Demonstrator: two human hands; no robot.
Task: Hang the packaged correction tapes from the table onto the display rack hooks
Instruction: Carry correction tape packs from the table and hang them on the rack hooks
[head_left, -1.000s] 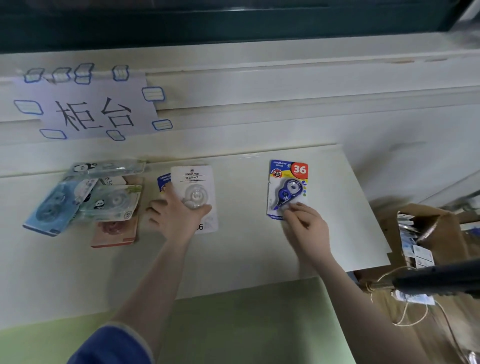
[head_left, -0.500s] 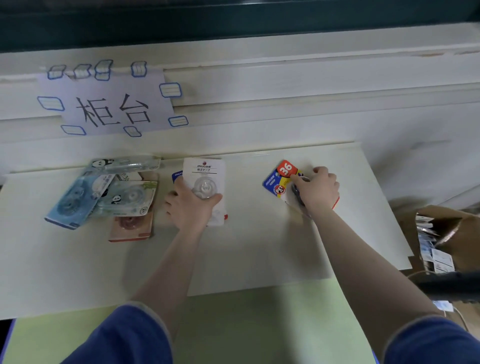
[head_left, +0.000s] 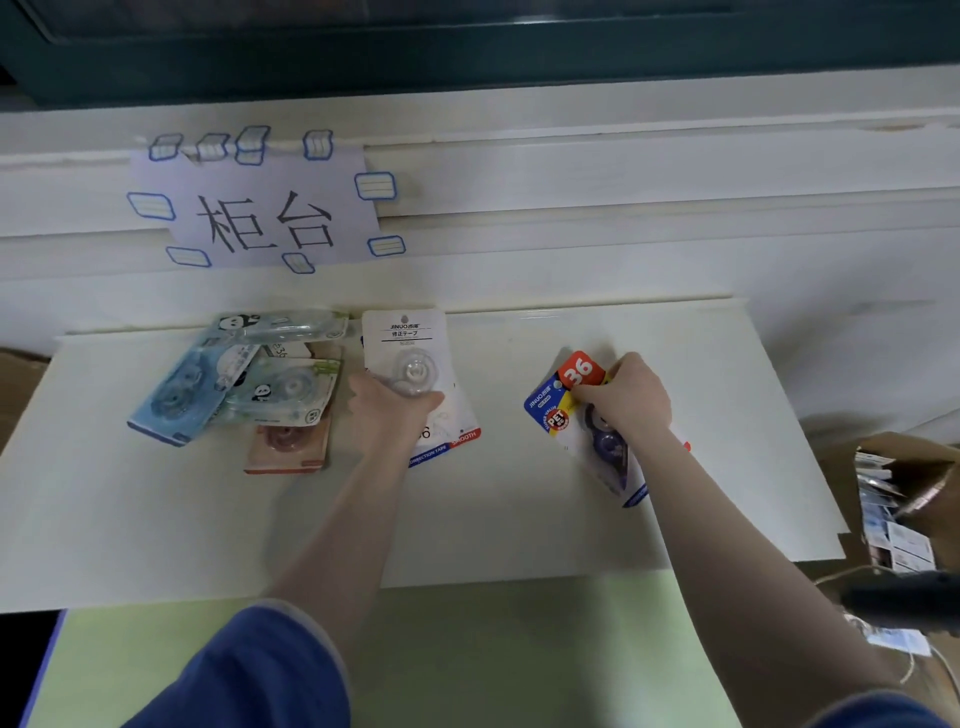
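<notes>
Desk (head_left: 519, 519): white board surface, carries all the stock. No display rack or hooks in view, so hang targets can't be judged from here.

Pile of packs (head_left: 239, 379) at desk left: several blister cards overlapping, panda-print ones on top, a pinkish one at the bottom edge. Untouched. Overlap means they'll slide over each other; peel one at a time.

White pack (head_left: 402, 338): card with clear blister bubble, lying on top of another pack whose blue/red lower edge shows beneath it. Left hand (head_left: 389, 415) is curled over its lower half, thumb against the blister; looks like a grip on the white pack, possibly both cards together, can't tell.

Blue pack (head_left: 566, 400): blue/yellow card with red "36" corner, tilted, top end lifted toward the left. Right hand (head_left: 623, 400) is closed round its middle, fingers over the blister.

Handling, my read: these are light, thin card backs with rigid plastic bubbles. Card flexes and creases easily; the bubble is stiff but slick. Nothing fragile, a drop is harmless. Best hold is a pinch on the card edges beside or below the bubble, keeping the top strip free, since the hang hole should sit there (a small hole shows at the white pack's top). Gripping the top would block the hook.
</notes>
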